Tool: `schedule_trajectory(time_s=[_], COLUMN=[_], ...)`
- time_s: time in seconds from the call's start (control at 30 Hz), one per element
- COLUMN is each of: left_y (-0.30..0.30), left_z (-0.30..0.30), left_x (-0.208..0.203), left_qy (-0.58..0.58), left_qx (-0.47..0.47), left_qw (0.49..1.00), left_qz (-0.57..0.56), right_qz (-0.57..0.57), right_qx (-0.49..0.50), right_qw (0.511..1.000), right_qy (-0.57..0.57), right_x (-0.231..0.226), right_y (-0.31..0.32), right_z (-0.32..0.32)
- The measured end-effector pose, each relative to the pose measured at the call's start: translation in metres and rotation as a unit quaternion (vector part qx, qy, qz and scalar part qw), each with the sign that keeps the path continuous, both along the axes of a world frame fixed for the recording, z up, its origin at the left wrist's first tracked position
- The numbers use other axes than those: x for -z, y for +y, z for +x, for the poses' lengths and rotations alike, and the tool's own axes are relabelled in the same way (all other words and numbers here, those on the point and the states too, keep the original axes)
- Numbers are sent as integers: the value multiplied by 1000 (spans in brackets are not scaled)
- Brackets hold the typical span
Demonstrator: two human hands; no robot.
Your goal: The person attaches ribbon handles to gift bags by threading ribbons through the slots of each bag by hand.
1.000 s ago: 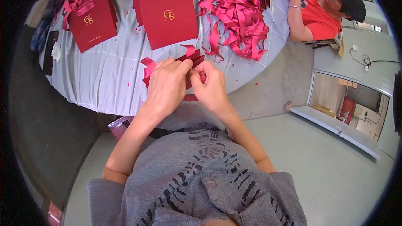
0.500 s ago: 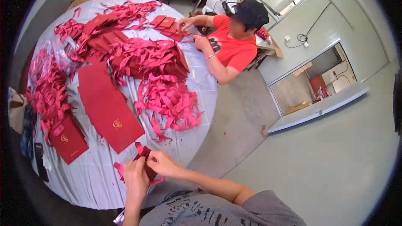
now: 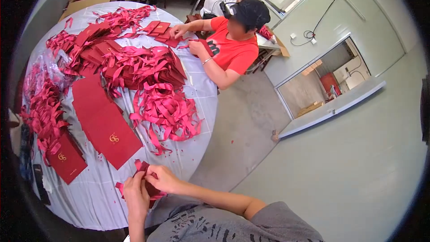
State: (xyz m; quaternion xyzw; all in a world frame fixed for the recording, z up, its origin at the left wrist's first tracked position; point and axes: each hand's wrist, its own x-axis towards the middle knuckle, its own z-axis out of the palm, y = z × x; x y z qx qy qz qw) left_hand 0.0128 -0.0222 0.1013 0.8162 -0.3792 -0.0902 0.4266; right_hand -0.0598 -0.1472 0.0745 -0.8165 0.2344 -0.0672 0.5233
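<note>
Red ribbon is pinched between both hands at the near edge of the round table, low in the view and close to the person's grey shirt. The left hand closes its fingers around the lower part of the piece, and the right hand nips the upper end from the other side; both grips are narrow and tight on the ribbon, with a folded loop poking up just beyond the fingers. By the look of it, the step in hand is folding or threading this one length, and the next move would call for a steady pull with the fingertips while the other hand keeps the fold from slipping.

Just beyond the hands on the table lies a flat dark red folder with a small gold mark, and a second folder sits near it toward the table's left rim. Further across the table is a loose heap of ribbons. At the table's far side a co-worker in a red shirt handles more red pieces.
</note>
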Motion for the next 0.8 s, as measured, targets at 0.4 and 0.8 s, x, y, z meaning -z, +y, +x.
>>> schedule_trajectory(time_s=[0.4, 0.8], left_y=[2, 15], left_z=[5, -2], left_x=[-15, -3], left_qy=[9, 50], left_qx=[10, -8], left_qw=[1000, 999], left_qz=[-15, -16], right_qz=[132, -208], right_qx=[74, -75], right_qw=[988, 967], right_qy=[-40, -124], right_x=[-14, -61], right_y=[13, -16], right_z=[-12, 6])
